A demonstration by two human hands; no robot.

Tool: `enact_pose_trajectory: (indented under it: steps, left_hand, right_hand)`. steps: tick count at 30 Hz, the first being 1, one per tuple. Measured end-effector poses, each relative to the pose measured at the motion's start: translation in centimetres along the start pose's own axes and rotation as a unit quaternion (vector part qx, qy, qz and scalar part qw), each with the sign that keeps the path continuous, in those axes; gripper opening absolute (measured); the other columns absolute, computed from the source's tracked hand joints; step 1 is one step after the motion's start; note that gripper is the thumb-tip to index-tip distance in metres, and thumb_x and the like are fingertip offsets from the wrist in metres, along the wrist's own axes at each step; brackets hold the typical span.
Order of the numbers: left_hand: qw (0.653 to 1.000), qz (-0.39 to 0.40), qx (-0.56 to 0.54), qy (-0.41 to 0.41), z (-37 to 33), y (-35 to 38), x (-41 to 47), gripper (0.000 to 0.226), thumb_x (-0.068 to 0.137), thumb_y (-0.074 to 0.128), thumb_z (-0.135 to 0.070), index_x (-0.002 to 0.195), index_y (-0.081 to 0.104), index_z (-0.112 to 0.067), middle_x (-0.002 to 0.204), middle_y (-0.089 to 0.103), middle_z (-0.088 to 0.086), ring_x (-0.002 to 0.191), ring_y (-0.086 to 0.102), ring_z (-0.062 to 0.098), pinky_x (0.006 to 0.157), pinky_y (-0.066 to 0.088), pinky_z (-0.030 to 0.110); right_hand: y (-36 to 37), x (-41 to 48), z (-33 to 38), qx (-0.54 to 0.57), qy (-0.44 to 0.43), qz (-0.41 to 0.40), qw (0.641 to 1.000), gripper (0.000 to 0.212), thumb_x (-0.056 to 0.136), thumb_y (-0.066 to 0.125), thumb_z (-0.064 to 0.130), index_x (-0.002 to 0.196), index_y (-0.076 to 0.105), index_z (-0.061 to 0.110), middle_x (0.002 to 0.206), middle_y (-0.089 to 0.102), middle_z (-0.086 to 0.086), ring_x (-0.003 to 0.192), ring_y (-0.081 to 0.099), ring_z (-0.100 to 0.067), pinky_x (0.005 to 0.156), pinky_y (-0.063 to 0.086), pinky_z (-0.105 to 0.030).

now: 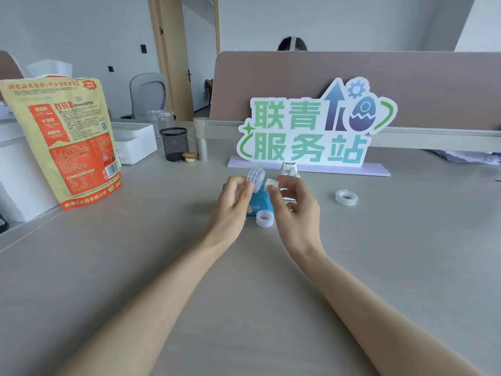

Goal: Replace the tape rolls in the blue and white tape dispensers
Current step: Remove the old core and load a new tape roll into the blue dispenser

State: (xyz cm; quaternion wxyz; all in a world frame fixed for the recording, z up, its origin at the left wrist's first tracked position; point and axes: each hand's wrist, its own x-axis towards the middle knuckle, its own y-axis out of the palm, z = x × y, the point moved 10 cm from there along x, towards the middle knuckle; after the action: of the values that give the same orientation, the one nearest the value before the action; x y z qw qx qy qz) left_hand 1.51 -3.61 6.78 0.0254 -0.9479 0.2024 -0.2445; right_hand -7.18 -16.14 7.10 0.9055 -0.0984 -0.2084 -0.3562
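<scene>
My left hand (233, 203) holds a small tape roll (255, 177) with a printed core, raised above the desk. My right hand (294, 200) pinches a small white hub piece (270, 185) right beside that roll. The blue tape dispenser (259, 204) lies on the desk under my hands, mostly hidden by them. The white tape dispenser (289, 169) stands just behind my right hand. A white tape roll (265, 219) lies flat in front of the blue dispenser. Another pale roll (346, 197) lies on the desk to the right.
A large sign with green characters (311, 131) stands on a lilac base behind the dispensers. A snack bag (65, 142) stands at the left, with a white box (135, 142), a black mesh pen cup (174, 143) and a small cup (189, 156). Behind the brown partition (406, 85) sits another person.
</scene>
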Motion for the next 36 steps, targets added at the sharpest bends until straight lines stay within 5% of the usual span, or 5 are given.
enact_pose_trajectory:
  steps: [12, 17, 22, 30, 36]
  left_hand:
    - [0.998, 0.041, 0.033, -0.04, 1.0, 1.0, -0.3, 0.016, 0.101, 0.04, -0.029, 0.09, 0.049, -0.021, 0.082, 0.057, -0.014, 0.077, 0.058, 0.009, 0.068, 0.042, 0.029]
    - [0.996, 0.05, 0.042, -0.057, 1.2, 1.0, -0.4, 0.019, 0.101, 0.038, -0.033, 0.094, 0.049, -0.02, 0.081, 0.059, -0.024, 0.085, 0.061, 0.012, 0.067, 0.044, 0.033]
    - [0.995, 0.055, 0.031, -0.075, 1.6, 1.2, -0.5, 0.021, 0.102, 0.035, -0.031, 0.115, 0.047, -0.02, 0.103, 0.059, -0.014, 0.092, 0.062, 0.015, 0.068, 0.047, 0.032]
    - [0.994, 0.062, 0.02, -0.085, 1.8, 1.5, -0.5, 0.019, 0.102, 0.037, -0.027, 0.111, 0.049, -0.016, 0.11, 0.062, -0.003, 0.095, 0.061, 0.016, 0.065, 0.046, 0.03]
    - [0.995, 0.061, 0.022, -0.077, 1.4, 1.4, -0.5, 0.021, 0.1, 0.041, -0.026, 0.11, 0.057, -0.017, 0.114, 0.065, 0.008, 0.103, 0.061, 0.022, 0.065, 0.048, 0.024]
  right_hand:
    - [-0.3, 0.4, -0.2, -0.024, -0.007, -0.002, 1.0, 0.009, 0.086, 0.071, 0.025, 0.094, 0.066, 0.025, 0.088, 0.07, 0.01, 0.084, 0.064, -0.003, 0.07, 0.049, -0.017]
    - [0.0, 0.4, -0.4, -0.038, -0.009, 0.008, 0.999, 0.011, 0.086, 0.072, 0.026, 0.094, 0.066, 0.031, 0.086, 0.068, 0.008, 0.072, 0.059, 0.002, 0.068, 0.046, -0.016]
    - [0.1, 0.3, -0.3, -0.034, -0.006, 0.014, 0.999, 0.009, 0.084, 0.073, 0.027, 0.089, 0.068, 0.033, 0.078, 0.065, 0.01, 0.071, 0.056, 0.001, 0.063, 0.043, -0.009]
    - [0.3, 0.3, -0.5, -0.05, -0.014, 0.016, 0.999, 0.013, 0.086, 0.072, 0.023, 0.098, 0.071, 0.021, 0.082, 0.067, -0.002, 0.065, 0.058, 0.005, 0.061, 0.041, -0.007]
    - [0.2, 0.5, -0.5, -0.047, -0.022, 0.013, 0.999, 0.01, 0.084, 0.073, 0.021, 0.094, 0.07, 0.022, 0.087, 0.069, 0.005, 0.079, 0.06, -0.004, 0.071, 0.047, -0.017]
